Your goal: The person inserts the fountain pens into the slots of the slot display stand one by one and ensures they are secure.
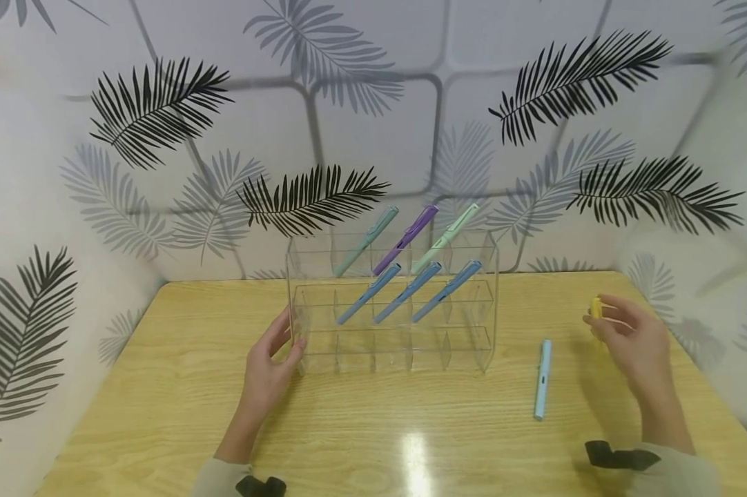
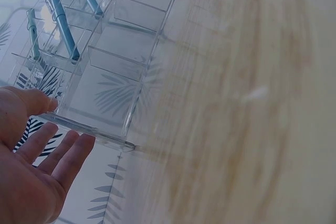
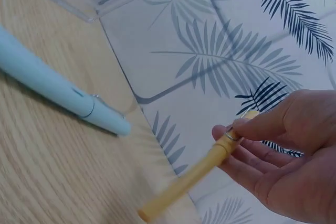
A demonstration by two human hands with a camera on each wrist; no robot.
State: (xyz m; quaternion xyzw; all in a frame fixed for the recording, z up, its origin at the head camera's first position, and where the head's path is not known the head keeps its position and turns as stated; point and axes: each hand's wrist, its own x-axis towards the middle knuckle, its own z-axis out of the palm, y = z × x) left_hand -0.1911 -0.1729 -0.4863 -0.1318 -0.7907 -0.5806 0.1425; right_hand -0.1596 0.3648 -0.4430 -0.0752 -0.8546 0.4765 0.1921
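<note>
A clear tiered pen rack (image 1: 392, 338) stands on the wooden table, with several pens leaning in its two upper tiers. My left hand (image 1: 274, 366) holds the rack's left side panel, thumb and fingers on either side of it; the left wrist view shows this hand (image 2: 37, 166) at the panel's edge. To the right, my right hand (image 1: 637, 338) pinches a yellow pen (image 3: 191, 179) near its clip end, between thumb and fingers. The yellow pen hangs tilted above the table. A light blue pen (image 1: 542, 379) lies on the table between the rack and my right hand.
In the upper tier lean a teal pen (image 1: 367, 240), a purple pen (image 1: 406, 239) and a pale green pen (image 1: 446, 238). Three blue pens, one a blue pen (image 1: 407, 293), lean in the middle tier. A leaf-patterned wall (image 1: 373, 138) rises behind the table (image 1: 348, 428).
</note>
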